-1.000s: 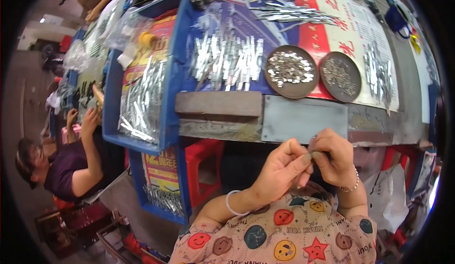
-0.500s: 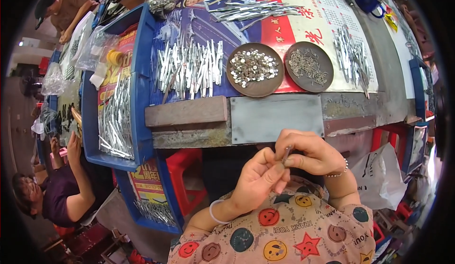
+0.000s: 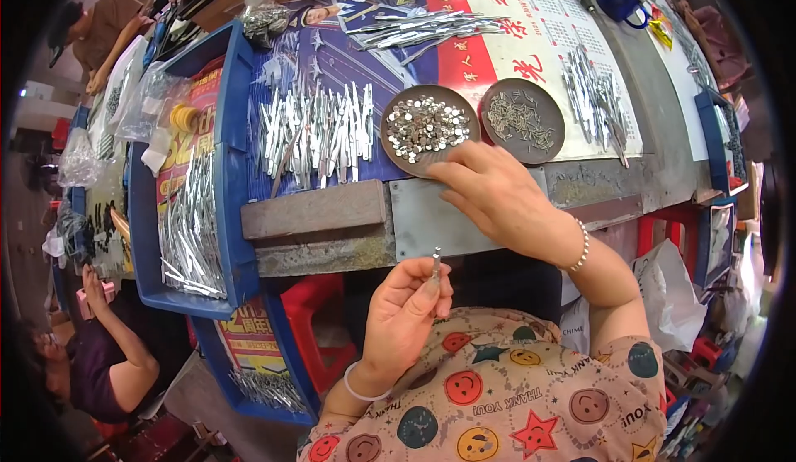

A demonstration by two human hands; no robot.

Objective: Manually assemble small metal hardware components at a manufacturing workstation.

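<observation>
My left hand (image 3: 405, 311) pinches a slim metal piece (image 3: 436, 265) upright between thumb and fingers, its shiny tip showing above them. Most of that piece is hidden in the grip. My right hand (image 3: 502, 201) reaches over the bench edge, fingers apart, its fingertips at the near rim of a round brown dish (image 3: 396, 148) of small shiny metal discs (image 3: 427, 126). Nothing shows in those fingers, which are slightly blurred. Beside it, a second brown dish (image 3: 543, 153) holds small thin pins (image 3: 521, 118). A grey metal plate (image 3: 423, 221) lies under the right hand.
Flat metal strips lie in a pile (image 3: 319, 130) left of the dishes, with more strips (image 3: 593, 93) to the right. A wooden block (image 3: 315, 213) sits at the bench edge. Left stands a blue bin (image 3: 235, 238) of strips. A co-worker (image 3: 116, 362) sits at far left.
My right hand has left my left hand and moved up to the dish of discs. My left hand has shifted a little left and down, still pinching the metal piece.
</observation>
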